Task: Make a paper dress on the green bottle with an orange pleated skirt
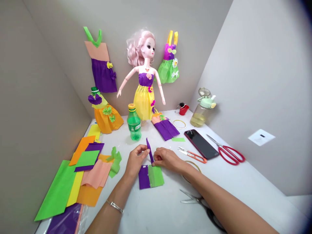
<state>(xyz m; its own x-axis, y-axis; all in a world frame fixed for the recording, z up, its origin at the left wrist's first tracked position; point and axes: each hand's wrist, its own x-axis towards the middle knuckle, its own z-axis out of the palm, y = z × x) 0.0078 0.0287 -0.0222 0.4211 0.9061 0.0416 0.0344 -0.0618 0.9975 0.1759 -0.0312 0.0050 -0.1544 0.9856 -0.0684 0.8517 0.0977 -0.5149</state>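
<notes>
A narrow folded strip of purple crepe paper (pixel 149 147) stands up between my two hands. My left hand (pixel 136 159) pinches it from the left, thumb and fingertips on its edge. From the other side, my right hand (pixel 167 159) has its fingers closed at the strip's lower end. Just below lies a small flat piece, its left half purple paper (pixel 144 179) and its right half green paper (pixel 158 177), with what looks like tape along the middle. The strip's bottom meets the top edge of this piece; whether they are joined I cannot tell.
Coloured paper sheets (pixel 58 188) overlap at the left. A doll (pixel 143 94) and a green bottle (pixel 134 125) stand behind. At the right are thread snips (pixel 195 155), a phone (pixel 201 144), red scissors (pixel 230 154), a tape roll (pixel 200 169) and black-handled scissors (pixel 192 199).
</notes>
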